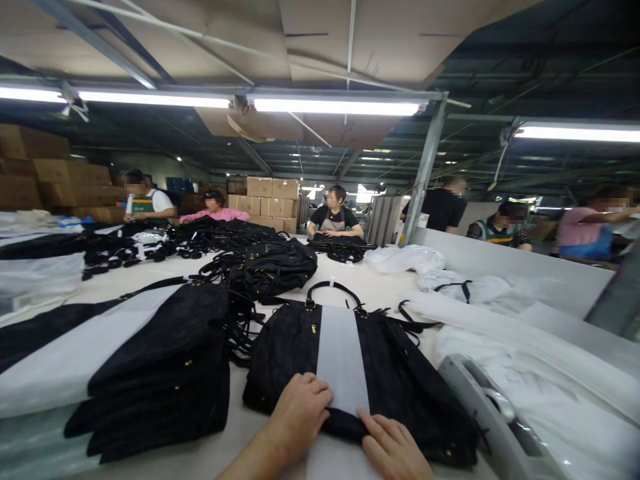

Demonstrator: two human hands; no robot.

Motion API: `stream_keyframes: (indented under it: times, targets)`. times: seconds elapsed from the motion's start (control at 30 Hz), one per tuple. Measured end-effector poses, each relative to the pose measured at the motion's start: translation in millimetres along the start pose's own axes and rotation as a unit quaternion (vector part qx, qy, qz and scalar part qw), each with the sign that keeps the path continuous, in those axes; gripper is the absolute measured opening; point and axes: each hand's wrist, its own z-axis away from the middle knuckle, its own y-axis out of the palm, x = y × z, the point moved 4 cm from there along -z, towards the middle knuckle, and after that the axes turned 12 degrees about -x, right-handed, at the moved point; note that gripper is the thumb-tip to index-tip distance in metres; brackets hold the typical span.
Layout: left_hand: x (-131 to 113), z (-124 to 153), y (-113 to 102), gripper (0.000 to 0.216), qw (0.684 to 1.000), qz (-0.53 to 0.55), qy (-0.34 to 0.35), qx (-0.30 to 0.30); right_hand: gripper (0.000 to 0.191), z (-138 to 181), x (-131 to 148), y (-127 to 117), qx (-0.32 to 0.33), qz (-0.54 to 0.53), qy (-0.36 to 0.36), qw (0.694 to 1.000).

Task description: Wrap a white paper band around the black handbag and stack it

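- So we've got a black handbag lying flat on the tabletop, right in front of us, handle pointing away.
- A white paper strip runs down the middle of the handbag, from just under the handle to the near edge.
- Our left hand is flat and open, fingers pressing on the near-left corner of the strip where it meets the handbag's bottom edge. Not gripping anything.
- Our right hand is also open, palm down, resting on the handbag's near edge just right of the strip.
- Left of the handbag there's a stack of black bags with a white sheet laid across, close but not touching as far as we can see.
- Behind the handbag sits a heap of more black bags and straps, spreading off to the far left.
- Right of the handbag: a grey curved plastic piece just beside it, then a pile of white wrapping further out, with a grey partition behind that.
- Way beyond the handbag, several people are at work along the far side of the tabletop, one in a black top straight across, one in pink to their left.
- Cardboard boxes stacked behind them.
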Motion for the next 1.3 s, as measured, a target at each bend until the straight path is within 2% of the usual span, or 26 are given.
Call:
stream_keyframes:
  times: [0.23,0.4,0.5,0.63,0.73,0.87,1.0,1.13,1.3]
  targets:
    - [1.9,-4.4,18.0,0.018,0.993,-0.111,0.023,-0.026,0.031,-3.1,1.7,-5.8,0.027,-0.009,0.012,1.0]
    - [-3.7,-10.7,27.8,0.014,0.99,-0.13,0.039,-0.041,0.031,-5.0,4.1,-5.6,-0.021,0.012,-0.043,0.999]
    - [-7.6,-9.2,30.9,0.014,0.987,-0.13,0.076,-0.056,0.03,-4.0,4.9,-0.4,-0.034,0.033,-0.07,0.996]
    - [-8.2,-0.5,33.7,0.01,0.977,-0.136,0.136,-0.094,0.038,-9.3,6.4,-3.0,-0.078,0.022,-0.057,0.995]
    - [-6.0,3.4,35.7,0.007,0.977,-0.124,0.139,-0.106,0.039,-15.6,7.8,-6.9,-0.068,0.018,-0.051,0.996]
    - [-8.2,3.7,34.8,0.009,0.981,-0.106,0.148,-0.067,0.041,-16.4,8.0,-6.5,-0.062,0.006,-0.04,0.997]
    - [-9.4,5.2,19.5,0.009,0.992,-0.056,0.111,-0.02,0.043,-14.5,6.7,-8.8,-0.106,0.01,-0.017,0.994]
    - [-8.2,6.7,7.0,0.014,0.996,-0.026,0.08,0.002,0.032,-21.3,10.4,-15.9,-0.021,-0.003,-0.082,0.996]
    - [-5.3,4.7,8.6,0.014,0.998,-0.022,0.056,0.019,0.032,-22.5,14.8,-31.4,-0.009,-0.034,-0.104,0.994]
